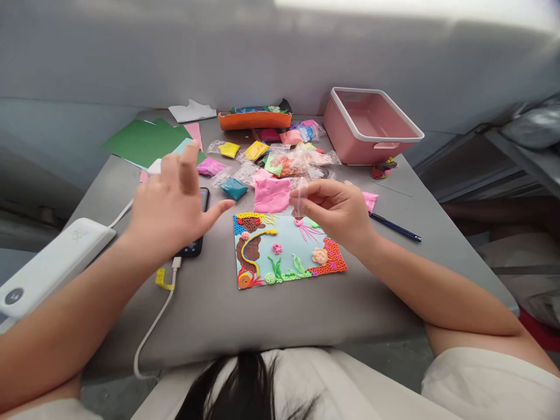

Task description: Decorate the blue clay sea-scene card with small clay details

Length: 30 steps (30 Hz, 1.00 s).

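Pinching clear plastic bag [300,192], right hand [340,214]; flat pink clay slab [271,195] beside fingertips [310,208]. Left hand [168,204] wide, empty. Likely bag-handling step; next needs steadiness.

A pale grey wall [175,52] stands behind a grey table [297,321] with a smooth, matte top. Bright white light [415,9] washes the wall's upper right, while the far left dims into shadow. At right is a grey shelf [520,157]; grey floor [114,399] shows below the table's near edge.
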Available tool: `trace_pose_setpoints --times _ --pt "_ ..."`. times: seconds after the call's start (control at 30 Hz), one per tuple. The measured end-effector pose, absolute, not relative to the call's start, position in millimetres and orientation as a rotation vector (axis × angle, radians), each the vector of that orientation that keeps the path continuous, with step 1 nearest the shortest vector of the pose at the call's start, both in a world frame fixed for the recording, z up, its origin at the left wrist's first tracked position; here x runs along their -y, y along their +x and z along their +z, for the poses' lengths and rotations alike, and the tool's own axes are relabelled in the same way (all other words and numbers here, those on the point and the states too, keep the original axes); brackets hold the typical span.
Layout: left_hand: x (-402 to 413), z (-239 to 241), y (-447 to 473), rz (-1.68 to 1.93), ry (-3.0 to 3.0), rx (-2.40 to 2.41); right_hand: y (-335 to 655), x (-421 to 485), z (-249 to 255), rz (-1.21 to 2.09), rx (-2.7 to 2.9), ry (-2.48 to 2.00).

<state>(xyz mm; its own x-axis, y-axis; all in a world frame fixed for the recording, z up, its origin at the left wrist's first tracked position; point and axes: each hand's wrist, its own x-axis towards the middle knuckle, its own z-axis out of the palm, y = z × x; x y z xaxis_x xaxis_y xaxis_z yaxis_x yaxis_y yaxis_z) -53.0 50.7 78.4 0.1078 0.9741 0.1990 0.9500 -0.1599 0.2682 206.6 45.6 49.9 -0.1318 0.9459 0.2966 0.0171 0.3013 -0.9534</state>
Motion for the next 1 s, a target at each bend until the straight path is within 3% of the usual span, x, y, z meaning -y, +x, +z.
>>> trace_pose_setpoints --times 0.1,0.2,0.43,0.6,0.8,1.0 --pt "-57.6 83.0 -65.3 -0.029 2.177 -2.111 205.8 -45.5 50.9 1.059 1.445 -0.956" --pt "-64.2 75.9 -70.2 -0.091 2.161 -2.063 205.5 -45.8 51.3 1.073 1.412 -0.966" --pt "-83.0 36.2 -82.0 0.158 2.136 -2.113 205.0 -46.8 51.9 1.095 1.423 -0.940" --pt "-90.8 13.7 -94.6 0.580 2.172 -1.920 205.5 -45.5 53.4 1.108 1.424 -0.944" --pt "-82.7 38.3 -79.5 0.651 2.174 -1.839 205.8 -45.8 50.0 1.157 1.415 -0.827" --pt "-49.6 66.3 -35.1 0.725 1.791 -1.014 202.8 -44.1 40.9 1.156 1.434 -0.856"
